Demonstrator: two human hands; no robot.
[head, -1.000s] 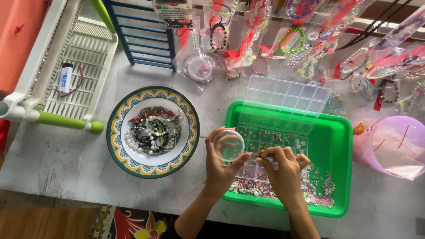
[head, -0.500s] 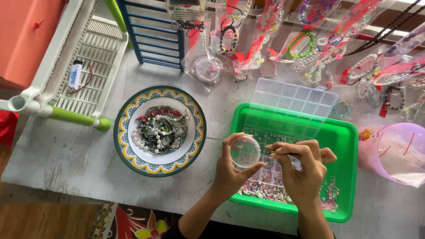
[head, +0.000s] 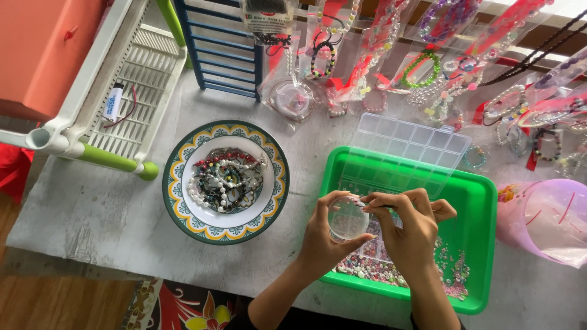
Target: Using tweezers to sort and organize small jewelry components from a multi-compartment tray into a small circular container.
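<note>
My left hand [head: 321,241] grips a small round clear container [head: 347,218] between thumb and fingers, above the left part of a green tray [head: 480,201]. My right hand [head: 406,229] is pinched on something thin and small at the container's rim; I cannot make out what it is. Loose mixed beads [head: 373,266] lie on the tray floor under both hands. A clear compartment box [head: 409,143] leans over the tray's far edge.
A patterned plate [head: 177,183] with beads and bracelets stands left of the tray. A white plastic rack [head: 131,79] sits far left, a blue rack [head: 220,49] behind. Bagged bracelets [head: 428,67] hang along the back. A pink bucket [head: 547,220] stands at right.
Both hands have stayed together over the tray with the clear container; the view has shifted slightly, and the right fingers now pinch at the container's rim.
</note>
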